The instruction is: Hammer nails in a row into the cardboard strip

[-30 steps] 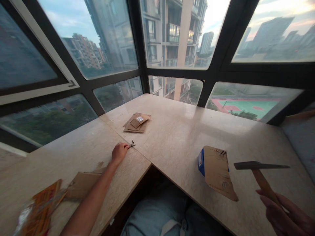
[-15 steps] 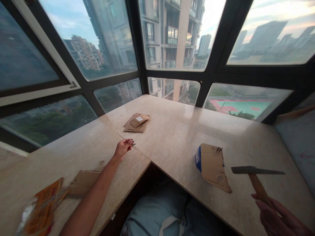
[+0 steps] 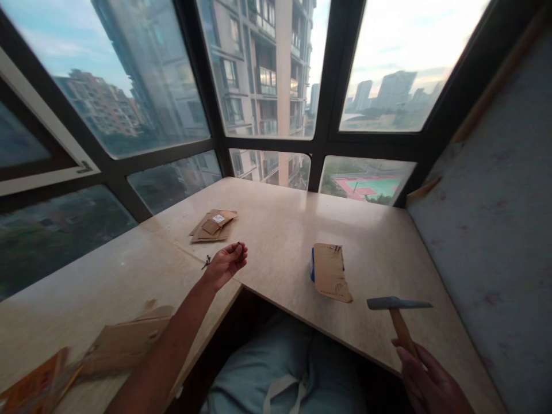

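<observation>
My left hand (image 3: 226,264) is above the countertop, fingers pinched on a small dark nail (image 3: 240,246), mostly hidden by the fingertips. Just left of that hand, a few more dark nails (image 3: 206,262) lie loose on the stone. My right hand (image 3: 426,376) grips the wooden handle of a hammer (image 3: 400,303), its metal head raised over the counter on the right. Between the hands, a piece of cardboard (image 3: 331,273) rests on a blue object (image 3: 312,265) that it largely covers. Small dark nails or marks show near the cardboard's top and bottom edges.
Flat brown cardboard pieces (image 3: 214,225) with a white label lie toward the back. At the left front are more cardboard (image 3: 125,345) and an orange package (image 3: 37,382). The L-shaped counter (image 3: 276,230) meets windows behind and a patterned wall (image 3: 483,241) on the right.
The head view has turned right. My left hand has moved off the loose nails, rightward, with a small dark nail in its fingers. My right hand still holds the hammer.
</observation>
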`<state>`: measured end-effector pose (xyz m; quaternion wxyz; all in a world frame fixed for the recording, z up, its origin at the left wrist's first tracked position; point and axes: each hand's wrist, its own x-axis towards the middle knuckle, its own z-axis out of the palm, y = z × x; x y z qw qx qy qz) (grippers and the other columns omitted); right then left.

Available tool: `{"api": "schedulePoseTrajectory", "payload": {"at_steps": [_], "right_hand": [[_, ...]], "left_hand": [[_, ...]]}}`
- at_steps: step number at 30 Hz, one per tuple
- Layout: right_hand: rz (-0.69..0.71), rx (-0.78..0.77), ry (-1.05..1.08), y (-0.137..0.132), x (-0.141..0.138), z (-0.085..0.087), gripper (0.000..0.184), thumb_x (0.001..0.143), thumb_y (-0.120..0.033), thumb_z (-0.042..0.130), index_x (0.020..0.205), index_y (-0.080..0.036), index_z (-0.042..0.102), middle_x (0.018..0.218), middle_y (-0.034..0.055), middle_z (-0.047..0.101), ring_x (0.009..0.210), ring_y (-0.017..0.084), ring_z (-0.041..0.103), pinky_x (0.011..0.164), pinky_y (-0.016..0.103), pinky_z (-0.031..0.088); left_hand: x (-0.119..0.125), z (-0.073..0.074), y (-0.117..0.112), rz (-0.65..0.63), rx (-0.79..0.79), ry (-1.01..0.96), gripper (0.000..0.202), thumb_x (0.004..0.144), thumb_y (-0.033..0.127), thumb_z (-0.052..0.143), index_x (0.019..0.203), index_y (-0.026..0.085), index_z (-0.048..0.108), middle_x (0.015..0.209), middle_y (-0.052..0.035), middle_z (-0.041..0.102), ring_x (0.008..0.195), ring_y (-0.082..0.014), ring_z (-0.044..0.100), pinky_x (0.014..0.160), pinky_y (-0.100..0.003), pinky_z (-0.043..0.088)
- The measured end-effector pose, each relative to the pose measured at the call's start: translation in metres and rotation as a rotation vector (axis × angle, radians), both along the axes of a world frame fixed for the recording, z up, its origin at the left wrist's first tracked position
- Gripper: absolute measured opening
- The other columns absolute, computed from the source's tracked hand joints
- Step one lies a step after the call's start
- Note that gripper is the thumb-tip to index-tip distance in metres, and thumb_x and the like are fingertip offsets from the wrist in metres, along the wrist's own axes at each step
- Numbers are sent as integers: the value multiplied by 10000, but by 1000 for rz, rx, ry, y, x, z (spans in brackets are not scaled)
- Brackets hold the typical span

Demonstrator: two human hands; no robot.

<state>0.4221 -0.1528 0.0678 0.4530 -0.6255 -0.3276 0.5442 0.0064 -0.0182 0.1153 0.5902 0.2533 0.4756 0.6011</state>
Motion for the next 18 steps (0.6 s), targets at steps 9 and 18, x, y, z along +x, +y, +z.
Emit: {"api": "schedulePoseTrajectory", "payload": {"at_steps": [9, 18], "right_hand": [[41, 11, 39, 7, -3, -18, 677, 744, -676, 587, 1214, -215, 431, 431, -155, 335, 202, 47, 254, 187, 125, 214], [24, -11, 31, 19, -10, -6, 688, 736, -667, 571, 1211, -189, 434, 404, -153, 346, 192, 66, 274, 170, 150, 238]], "left_hand": [[101, 7, 58, -191, 243, 407, 348, 601, 394, 833, 794, 141, 693, 687, -3, 646, 602, -81, 564, 532, -176, 435], [190, -28, 129, -244, 582, 935, 106, 717, 278, 738, 779, 199, 769, 904, -78, 712, 870, -191, 642, 842, -348, 498]]}}
